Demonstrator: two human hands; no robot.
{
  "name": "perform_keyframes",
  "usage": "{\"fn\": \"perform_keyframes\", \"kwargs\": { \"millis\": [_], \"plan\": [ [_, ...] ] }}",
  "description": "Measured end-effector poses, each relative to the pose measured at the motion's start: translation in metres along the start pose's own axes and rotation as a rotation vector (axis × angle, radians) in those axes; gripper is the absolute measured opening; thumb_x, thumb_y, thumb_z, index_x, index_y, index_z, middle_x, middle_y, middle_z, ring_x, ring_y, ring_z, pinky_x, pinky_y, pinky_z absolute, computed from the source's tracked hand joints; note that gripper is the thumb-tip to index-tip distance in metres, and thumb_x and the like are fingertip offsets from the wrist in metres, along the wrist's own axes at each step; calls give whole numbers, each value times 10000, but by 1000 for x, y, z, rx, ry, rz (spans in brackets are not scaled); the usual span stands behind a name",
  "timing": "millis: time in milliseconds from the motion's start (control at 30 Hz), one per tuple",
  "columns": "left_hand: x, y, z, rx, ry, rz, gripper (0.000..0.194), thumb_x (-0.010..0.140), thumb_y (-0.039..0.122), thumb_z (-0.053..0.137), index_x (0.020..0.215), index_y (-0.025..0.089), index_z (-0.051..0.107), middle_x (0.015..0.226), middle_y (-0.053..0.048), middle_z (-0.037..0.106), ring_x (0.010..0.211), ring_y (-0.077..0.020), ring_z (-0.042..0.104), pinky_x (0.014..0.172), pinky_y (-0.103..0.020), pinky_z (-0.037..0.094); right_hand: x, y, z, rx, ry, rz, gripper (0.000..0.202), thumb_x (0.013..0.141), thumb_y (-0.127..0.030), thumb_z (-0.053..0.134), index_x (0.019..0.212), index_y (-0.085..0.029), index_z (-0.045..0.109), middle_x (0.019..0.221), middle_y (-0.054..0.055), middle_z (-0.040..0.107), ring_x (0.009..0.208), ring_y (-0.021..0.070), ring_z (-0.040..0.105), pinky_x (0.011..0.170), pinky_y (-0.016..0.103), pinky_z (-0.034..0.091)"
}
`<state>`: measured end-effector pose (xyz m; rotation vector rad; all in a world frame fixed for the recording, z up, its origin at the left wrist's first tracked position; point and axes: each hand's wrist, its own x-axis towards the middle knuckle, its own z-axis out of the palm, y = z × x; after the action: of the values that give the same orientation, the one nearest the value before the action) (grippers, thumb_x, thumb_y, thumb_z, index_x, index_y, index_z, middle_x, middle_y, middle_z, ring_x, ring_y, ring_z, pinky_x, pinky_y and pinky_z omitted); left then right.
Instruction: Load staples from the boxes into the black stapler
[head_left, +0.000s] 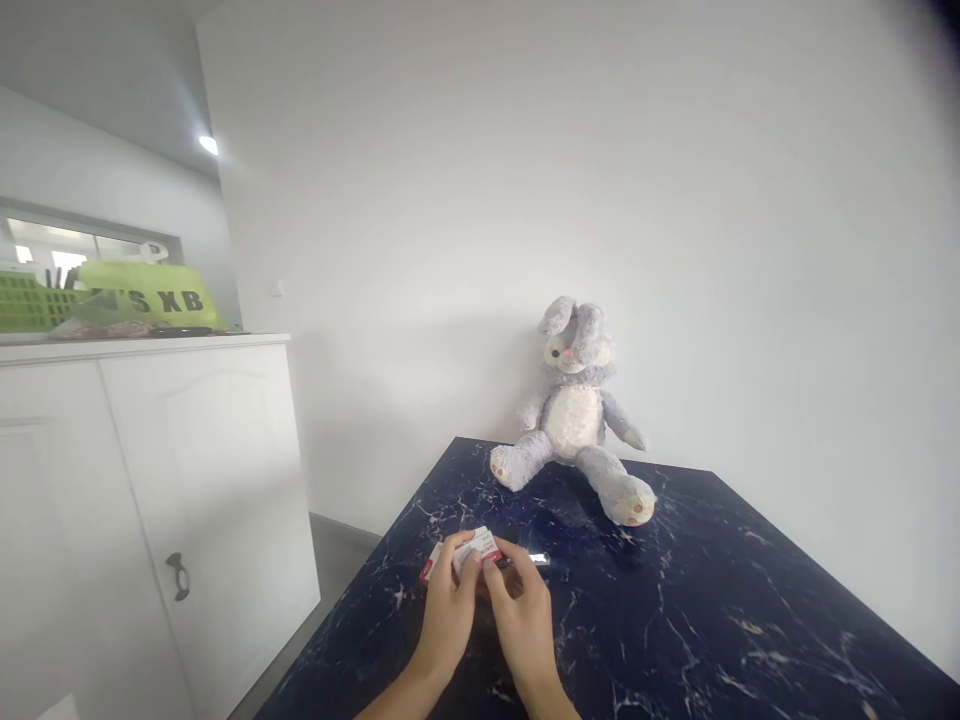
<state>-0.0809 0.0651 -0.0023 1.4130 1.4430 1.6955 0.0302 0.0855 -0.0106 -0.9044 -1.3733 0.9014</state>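
Note:
Above the near part of the dark blue marbled table (660, 600), both hands meet at a small white-and-red box (481, 545), which looks like a little cardboard carton. My left hand (448, 605) closes on its left side, thumb on the near face. On the right, the fingers and thumb of my right hand (523, 605) pinch the same box. Another white-and-red piece (429, 566) shows just left of my left fingers; whether it is separate I cannot tell. Beyond my right fingers lies a dark object with a bright shiny end (538, 559), partly hidden.
A grey plush rabbit (576, 420) sits at the table's far edge against the white wall (420, 200). To the left stands a white cabinet (225, 480), bearing a green basket (30, 302) and a yellow-green lettered bag (161, 292).

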Motion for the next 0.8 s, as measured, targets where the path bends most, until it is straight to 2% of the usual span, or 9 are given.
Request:
{"fn": "perform_keyframes", "kwargs": {
  "millis": [100, 300, 433, 533, 633, 733, 800],
  "plan": [
    [2, 0, -3, 10, -3, -26, 393, 931, 523, 527, 1176, 226, 605, 1123, -92, 699, 1032, -263, 658, 924, -394, 508, 1, -3, -1, -13, -19, -59, 303, 888, -388, 591, 1097, -200, 704, 1054, 72, 724, 726, 162, 659, 711, 259, 547],
    [3, 4, -5, -24, 60, -108, 463, 930, 521, 517, 1305, 250, 550, 1268, -81, 663, 1208, -270, 597, 1037, -411, 448, -6, -11, 4, -95, -142, -95, 358, 917, -376, 560, 1230, -220, 637, 913, 30, 729, 594, 141, 589, 618, 250, 510],
    [7, 6, -6, -27, 80, -50, 446, 890, 518, 579, 1235, 236, 594, 1210, -84, 689, 1108, -268, 653, 964, -377, 497, -10, -5, 10, -155, -160, -124, 446, 938, -365, 518, 1358, -215, 518, 936, 33, 715, 619, 151, 605, 639, 263, 514],
    [19, -2, -20, 97, 169, -10, 422, 875, 540, 581, 1139, 214, 631, 1058, -81, 731, 926, -255, 702, 828, -346, 536, -2, 6, 5, -253, -38, -151, 389, 943, -340, 478, 1301, -197, 529, 1080, 77, 682, 749, 176, 640, 753, 299, 524],
    [37, -20, -44, 376, 232, -22, 370, 892, 517, 524, 1053, 209, 652, 942, -69, 741, 818, -244, 703, 740, -331, 529, 14, 18, -11, -441, 160, -168, 303, 942, -318, 432, 1166, -187, 589, 1131, 116, 648, 991, 244, 620, 887, 348, 488],
    [50, -35, -61, 533, 209, -31, 259, 844, 434, 566, 832, 196, 666, 815, -82, 726, 839, -292, 685, 772, -379, 507, 27, 27, -28, -646, 276, -135, 351, 919, -321, 438, 1188, -155, 590, 1217, 157, 615, 1133, 317, 551, 970, 417, 427],
    [53, -39, -64, 587, 196, -12, 234, 828, 396, 571, 770, 186, 656, 814, -107, 714, 889, -330, 664, 831, -436, 487, 31, 32, -33, -759, 250, -67, 409, 905, -334, 452, 1231, -126, 584, 1205, 173, 625, 1101, 344, 558, 962, 443, 415]
  ]
}}
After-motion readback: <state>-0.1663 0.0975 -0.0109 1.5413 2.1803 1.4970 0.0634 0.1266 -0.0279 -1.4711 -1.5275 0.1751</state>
